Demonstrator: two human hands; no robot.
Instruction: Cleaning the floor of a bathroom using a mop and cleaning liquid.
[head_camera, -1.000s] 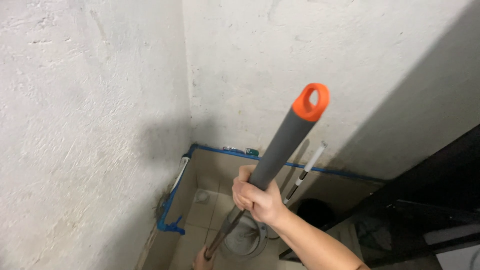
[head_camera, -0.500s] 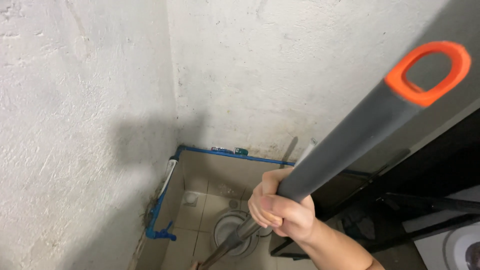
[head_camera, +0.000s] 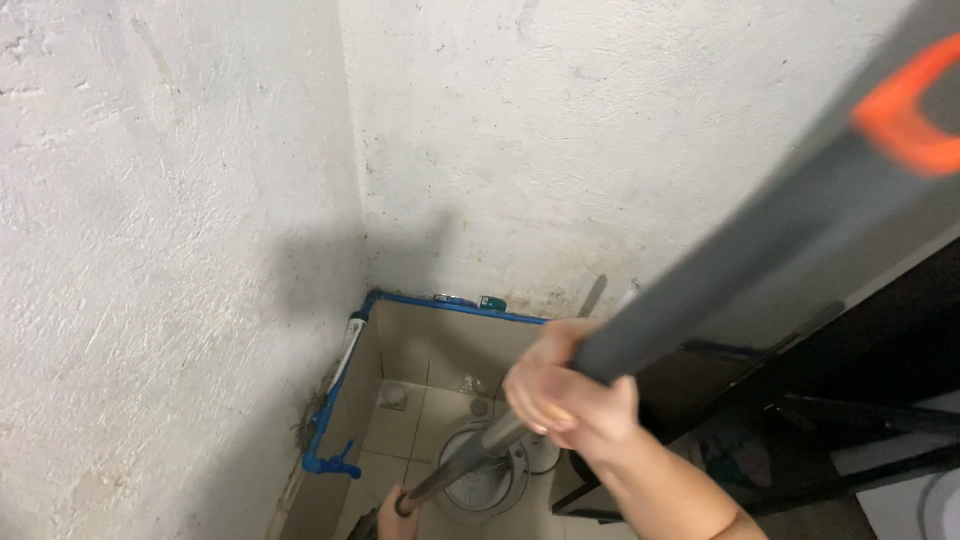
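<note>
Head view: right hand clamped on grey pole; left hand wrapped lower down, above bucket.

A cramped washroom corner: rough whitewashed walls, tiled floor, blue water pipe with tap.

Rough white plaster walls — two, meeting at a corner. Blue pipe running along the top of a tiled ledge, with a blue tap low on the left. Tiled floor with a small drain. Black frame — right side.
</note>
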